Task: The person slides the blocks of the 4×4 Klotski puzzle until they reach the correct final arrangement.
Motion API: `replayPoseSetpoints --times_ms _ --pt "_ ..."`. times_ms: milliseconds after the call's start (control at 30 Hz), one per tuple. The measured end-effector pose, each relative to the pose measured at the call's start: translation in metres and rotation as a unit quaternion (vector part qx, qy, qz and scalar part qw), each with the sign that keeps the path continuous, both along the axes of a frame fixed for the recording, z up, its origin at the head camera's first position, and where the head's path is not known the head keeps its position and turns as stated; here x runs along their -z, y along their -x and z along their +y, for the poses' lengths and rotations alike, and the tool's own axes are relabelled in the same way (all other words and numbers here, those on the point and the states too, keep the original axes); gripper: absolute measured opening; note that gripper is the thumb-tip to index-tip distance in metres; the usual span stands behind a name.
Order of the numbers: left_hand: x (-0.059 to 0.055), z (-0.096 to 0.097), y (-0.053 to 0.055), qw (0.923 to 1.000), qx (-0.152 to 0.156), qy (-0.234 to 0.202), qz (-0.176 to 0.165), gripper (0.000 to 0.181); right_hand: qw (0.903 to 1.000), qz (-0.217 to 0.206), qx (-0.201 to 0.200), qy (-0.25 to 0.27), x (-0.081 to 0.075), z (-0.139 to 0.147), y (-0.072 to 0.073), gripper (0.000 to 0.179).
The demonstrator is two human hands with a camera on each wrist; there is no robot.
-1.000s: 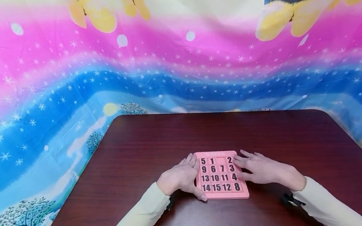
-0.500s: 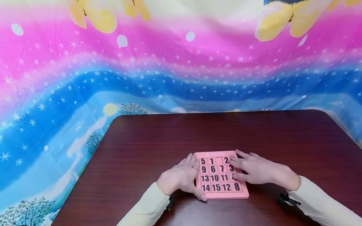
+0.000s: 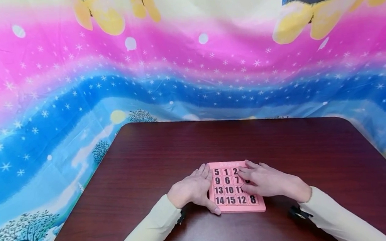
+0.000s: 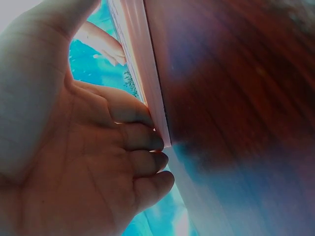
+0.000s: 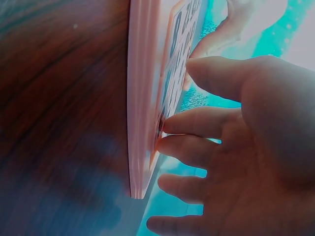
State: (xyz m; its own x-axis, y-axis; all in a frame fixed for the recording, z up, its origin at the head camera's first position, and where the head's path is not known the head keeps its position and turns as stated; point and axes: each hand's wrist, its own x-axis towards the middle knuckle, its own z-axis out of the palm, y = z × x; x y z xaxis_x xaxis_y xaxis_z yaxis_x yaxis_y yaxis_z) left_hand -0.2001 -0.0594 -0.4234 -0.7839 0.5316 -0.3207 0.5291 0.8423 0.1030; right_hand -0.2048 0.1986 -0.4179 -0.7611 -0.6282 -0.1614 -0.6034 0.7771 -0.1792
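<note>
A pink sliding number puzzle (image 3: pixel 242 210) lies flat on the table in the head view. My left hand (image 3: pixel 193 187) rests along its left edge, fingers stretched toward the far corner and thumb by the near left corner. Over the right half is my right hand (image 3: pixel 272 179), with fingertips on the top row at the tile marked 2 (image 3: pixel 234 170). The right thumb lies over the third row, near the 11. The top row shows 5, 1 and 2; the hand covers part of the right column. In the right wrist view, two fingertips (image 5: pixel 167 127) touch the puzzle's face.
The dark red-brown table (image 3: pixel 181 145) extends around the puzzle, with rounded far corners. Behind it and along its sides hangs a bright patterned cloth (image 3: pixel 181 71) in pink and blue. Dark straps show under both cream sleeves (image 3: pixel 147 227).
My right hand has moved left across the puzzle, and the 2 tile has slid left into the gap beside the 1. The left hand and the puzzle frame stay in place.
</note>
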Motion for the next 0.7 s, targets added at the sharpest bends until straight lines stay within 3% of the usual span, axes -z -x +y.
replayPoseSetpoints --times_ms 167,400,700 --pt "0.0 0.001 0.0 1.0 0.001 -0.001 0.001 0.131 0.9999 0.004 0.005 0.01 -0.005 0.005 -0.005 0.058" --pt "-0.001 0.001 0.0 1.0 0.0 -0.004 -0.003 0.131 0.9997 0.025 0.002 0.005 -0.009 0.015 -0.024 0.057" --pt "-0.001 -0.001 -0.001 1.0 0.0 -0.007 -0.002 0.13 0.9999 0.0 0.012 -0.001 -0.006 0.017 -0.036 0.056"
